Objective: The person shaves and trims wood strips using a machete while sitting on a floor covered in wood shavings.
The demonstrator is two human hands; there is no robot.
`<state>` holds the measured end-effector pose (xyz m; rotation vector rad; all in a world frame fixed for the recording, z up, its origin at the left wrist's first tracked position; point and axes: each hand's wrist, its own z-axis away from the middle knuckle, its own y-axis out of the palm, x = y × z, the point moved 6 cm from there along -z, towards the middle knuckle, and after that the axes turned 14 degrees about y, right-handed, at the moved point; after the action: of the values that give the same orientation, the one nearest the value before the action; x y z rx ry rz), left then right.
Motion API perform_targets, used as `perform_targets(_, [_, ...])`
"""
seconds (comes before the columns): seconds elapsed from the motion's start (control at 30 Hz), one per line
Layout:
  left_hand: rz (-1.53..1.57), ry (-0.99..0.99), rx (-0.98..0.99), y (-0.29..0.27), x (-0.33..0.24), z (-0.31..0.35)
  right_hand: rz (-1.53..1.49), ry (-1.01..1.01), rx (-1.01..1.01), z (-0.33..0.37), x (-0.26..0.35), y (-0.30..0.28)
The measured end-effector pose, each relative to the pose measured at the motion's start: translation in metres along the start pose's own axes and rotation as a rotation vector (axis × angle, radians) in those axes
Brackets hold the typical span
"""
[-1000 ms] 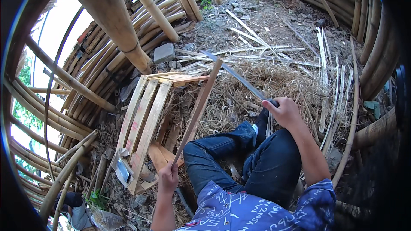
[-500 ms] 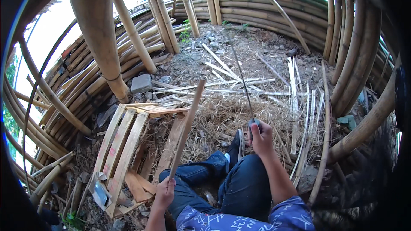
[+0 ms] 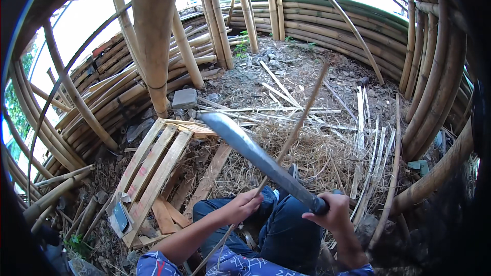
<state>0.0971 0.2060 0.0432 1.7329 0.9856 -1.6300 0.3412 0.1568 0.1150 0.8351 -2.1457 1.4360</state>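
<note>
- Your thin bamboo strip (image 3: 294, 133) slants from low by your knees up toward the upper right.
- Your left hand (image 3: 244, 205) is closed round its lower part.
- Your right hand (image 3: 335, 212) is fisted on the machete (image 3: 255, 156), whose blade points up-left, crossing the strip.

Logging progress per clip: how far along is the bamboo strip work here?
Done: many thin split strips lie spread over the shavings ahead. In hand: the left hand grips a long bamboo strip angled upward, and the right hand holds a machete raised, blade crossing in front of the strip. Left: whole bamboo poles stand uncut around.
</note>
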Motion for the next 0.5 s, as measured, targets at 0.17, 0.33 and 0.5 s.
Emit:
perform_targets(0.17, [0.053,-0.094,0.279,0.069,0.001,-0.013,0.094,0.035,-0.016,0.022,-0.002,-0.016])
perform_targets(0.33, [-0.227,0.010,0.349,0.092,-0.009,-0.003,0.171,0.190,0.001,0.046,-0.027,-0.031])
perform_targets(0.5, [-0.390,-0.193,0.423,0.086,-0.015,-0.007,0.236,0.245,0.058,0.045,-0.035,-0.022])
